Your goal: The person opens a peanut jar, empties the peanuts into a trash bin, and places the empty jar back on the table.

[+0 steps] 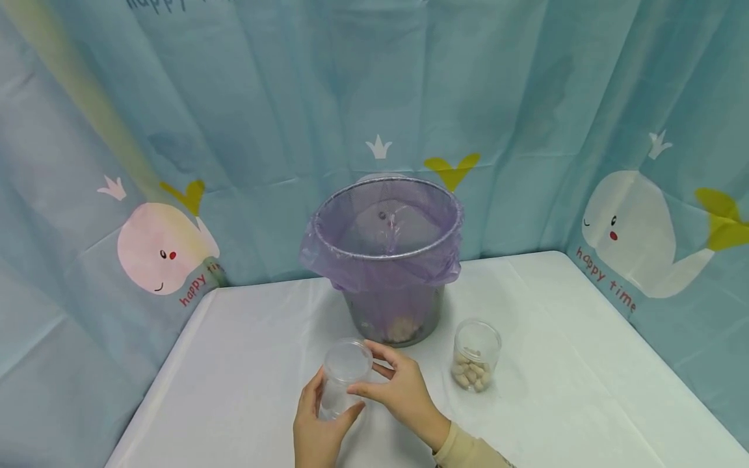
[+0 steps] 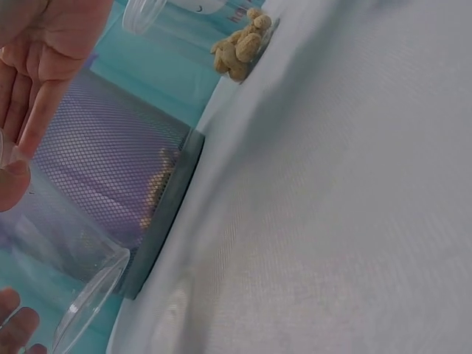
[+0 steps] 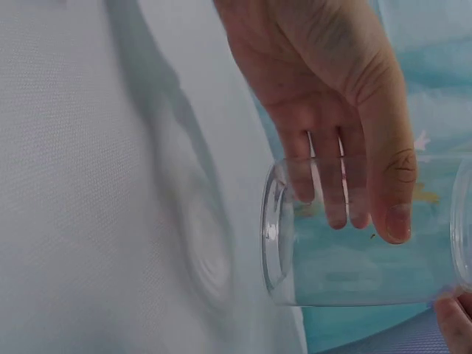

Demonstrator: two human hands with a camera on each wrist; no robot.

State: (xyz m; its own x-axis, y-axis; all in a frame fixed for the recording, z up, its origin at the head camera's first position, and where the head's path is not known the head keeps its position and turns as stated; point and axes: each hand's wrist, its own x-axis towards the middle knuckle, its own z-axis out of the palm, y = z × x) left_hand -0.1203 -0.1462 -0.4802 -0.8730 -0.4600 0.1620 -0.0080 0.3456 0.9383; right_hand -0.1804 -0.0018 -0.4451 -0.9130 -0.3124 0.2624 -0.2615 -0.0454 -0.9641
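A clear plastic jar (image 1: 335,398) is held between both hands, off the white cloth, with no nuts showing inside. My left hand (image 1: 320,422) grips its lower body, thumb on the near side and fingers on the far side. The right hand (image 1: 404,388) holds the round top (image 1: 348,361) between thumb and fingers. In the right wrist view the jar (image 3: 361,273) lies sideways across the picture, left fingers around its wall and right fingertips (image 3: 453,324) at the rim end. Whether that top is a separate lid, I cannot tell.
A second clear jar (image 1: 478,341), partly filled with peanuts in their shells (image 1: 471,374), stands right of the hands. Behind them is a mesh bin (image 1: 430,312) lined with a purple bag (image 1: 392,276), pale pieces at its bottom. A blue curtain (image 1: 281,97) surrounds the white-covered table (image 1: 246,364).
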